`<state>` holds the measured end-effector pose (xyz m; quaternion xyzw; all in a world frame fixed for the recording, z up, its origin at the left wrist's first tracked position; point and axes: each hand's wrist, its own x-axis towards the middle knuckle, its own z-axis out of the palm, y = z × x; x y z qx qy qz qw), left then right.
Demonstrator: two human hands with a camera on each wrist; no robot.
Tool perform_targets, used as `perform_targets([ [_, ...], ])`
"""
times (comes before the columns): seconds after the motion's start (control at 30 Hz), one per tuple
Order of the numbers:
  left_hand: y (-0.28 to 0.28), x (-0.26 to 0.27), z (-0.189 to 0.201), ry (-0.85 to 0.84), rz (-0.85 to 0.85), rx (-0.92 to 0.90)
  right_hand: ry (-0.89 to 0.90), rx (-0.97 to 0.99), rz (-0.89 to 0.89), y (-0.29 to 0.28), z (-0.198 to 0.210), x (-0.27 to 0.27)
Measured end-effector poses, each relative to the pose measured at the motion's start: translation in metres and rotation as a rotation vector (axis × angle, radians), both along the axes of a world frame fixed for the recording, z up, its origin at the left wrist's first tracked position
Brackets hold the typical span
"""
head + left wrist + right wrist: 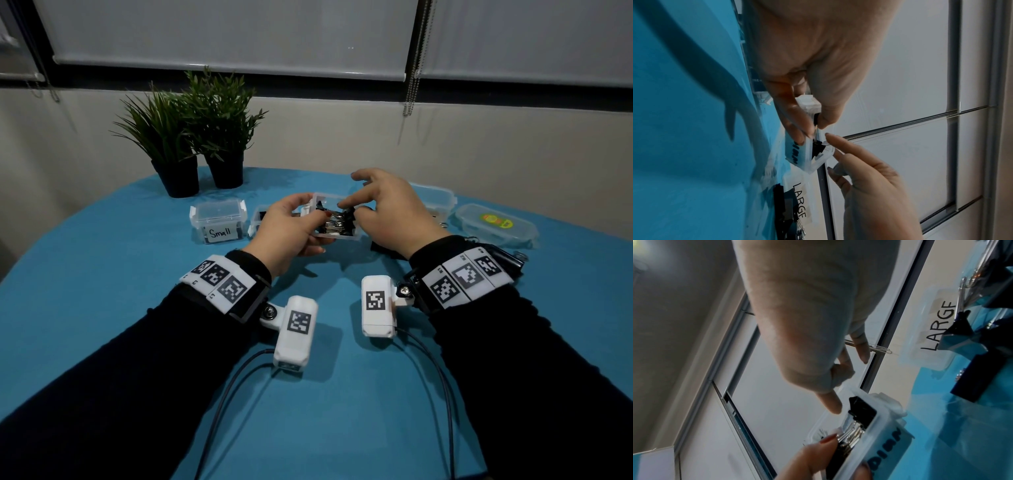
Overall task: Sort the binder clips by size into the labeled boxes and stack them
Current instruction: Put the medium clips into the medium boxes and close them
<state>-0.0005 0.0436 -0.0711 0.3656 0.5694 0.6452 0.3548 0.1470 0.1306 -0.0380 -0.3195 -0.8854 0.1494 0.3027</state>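
Observation:
My left hand (pixel 317 229) grips a small clear box (pixel 354 233) lifted just above the blue table, thumb lying over the clips inside. The box (pixel 882 433) holds several black binder clips (pixel 861 408) with silver handles; its dark-lettered label is only partly readable. My right hand (pixel 349 209) hovers over the box's open top. Its straight index finger (pixel 835 407) points at the black clips, and the other fingers are spread and hold nothing. From the left wrist view, my left hand (pixel 813 128) pinches the box (pixel 799 154) and the right index finger (pixel 840 146) is at its rim.
A lidded box marked Small (pixel 218 221) stands at the left, another clear box (pixel 256 219) behind my left hand. The box marked LARGE (pixel 937 326) with clips is at the right, near a loose lid (pixel 493 222). Loose black clips (pixel 385 248) lie by my right wrist. Two potted plants (pixel 191 137) stand at the back.

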Motion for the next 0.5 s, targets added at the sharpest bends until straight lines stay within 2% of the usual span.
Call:
perform_targets([
  [0.1,0.001,-0.001,-0.001,0.006,0.002,0.001,0.209,-0.039,-0.011,0.001,-0.001,0.001],
  [0.2,0.001,-0.003,-0.002,-0.003,0.002,0.003,0.359,-0.206,-0.098,0.01,-0.001,0.006],
  [0.33,0.0,-0.003,-0.003,-0.009,-0.001,0.01,0.137,-0.344,-0.247,0.032,-0.01,0.014],
  [0.5,0.0,-0.004,-0.004,-0.007,-0.013,0.02,-0.205,-0.35,-0.272,0.032,-0.016,0.018],
])
